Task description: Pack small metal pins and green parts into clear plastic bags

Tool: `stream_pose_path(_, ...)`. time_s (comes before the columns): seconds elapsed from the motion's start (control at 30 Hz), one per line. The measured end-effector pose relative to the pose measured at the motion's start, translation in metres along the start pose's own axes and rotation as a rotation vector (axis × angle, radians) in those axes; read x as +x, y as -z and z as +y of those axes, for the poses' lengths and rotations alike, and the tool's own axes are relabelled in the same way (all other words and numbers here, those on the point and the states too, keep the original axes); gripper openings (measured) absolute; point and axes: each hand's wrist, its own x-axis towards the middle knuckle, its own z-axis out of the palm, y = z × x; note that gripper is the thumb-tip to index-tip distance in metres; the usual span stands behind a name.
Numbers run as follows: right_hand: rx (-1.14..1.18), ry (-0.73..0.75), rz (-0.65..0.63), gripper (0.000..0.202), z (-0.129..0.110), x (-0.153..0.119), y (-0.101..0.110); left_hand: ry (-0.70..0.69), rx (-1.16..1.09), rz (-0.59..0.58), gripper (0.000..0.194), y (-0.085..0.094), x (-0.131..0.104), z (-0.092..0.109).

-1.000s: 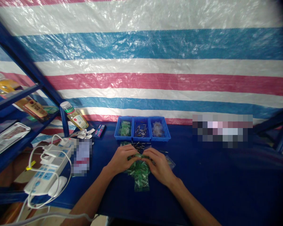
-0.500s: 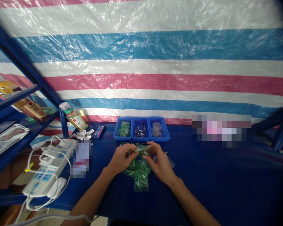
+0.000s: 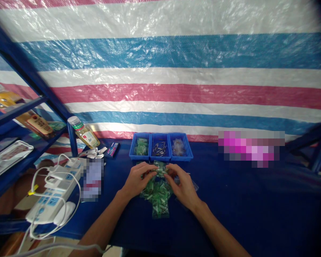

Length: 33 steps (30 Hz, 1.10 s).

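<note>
My left hand pinches the left side of a small green plastic bag, thumb and forefinger closed on it. The bag's other side is between the thumb and forefinger of my right hand. Directly beneath lies a pile of similar green bags with small pale and metallic pieces inside, on the dark blue tabletop. Part of a clear plastic bag shows beyond my right hand. My fingers hide some of the pile.
Beyond my hands stands a blue three-part tray holding green pieces, thin metal pins and clear plastic pieces. A drink bottle, a small blue box and a white power strip with looped cables are on the left.
My right thumb and forefinger have closed in on the green bag. The bag now shows spread between both hands' fingertips. My left hand has barely moved.
</note>
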Motion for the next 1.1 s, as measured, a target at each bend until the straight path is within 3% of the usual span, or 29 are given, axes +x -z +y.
stream_pose_path(0.1,0.037,-0.020,-0.004,0.013,-0.006,0.003,0.003,-0.040,-0.005,-0.034,0.028,0.002,0.000,0.001)
stream_pose_path(0.23,0.111,-0.100,0.009,0.016,-0.012,0.006,0.007,-0.079,-0.017,-0.036,0.037,0.002,0.001,-0.001)
stream_pose_path(0.37,0.155,-0.113,-0.017,0.026,-0.011,0.006,0.008,-0.074,0.000,-0.018,0.032,0.002,0.001,-0.003)
stream_pose_path(0.63,0.025,-0.048,0.003,0.016,-0.007,0.003,0.005,-0.094,0.088,-0.015,0.016,0.003,0.002,0.000)
stream_pose_path(0.83,0.058,-0.089,-0.037,0.019,-0.010,0.005,0.006,-0.143,0.082,-0.042,0.011,0.000,0.003,0.004)
stream_pose_path(1.0,0.066,-0.163,0.025,0.017,-0.004,0.003,0.002,-0.046,0.053,0.042,0.014,-0.005,-0.002,-0.001)
stream_pose_path(1.1,0.084,-0.216,0.083,0.021,-0.001,0.002,-0.001,-0.045,0.046,0.009,0.010,-0.006,-0.001,-0.001)
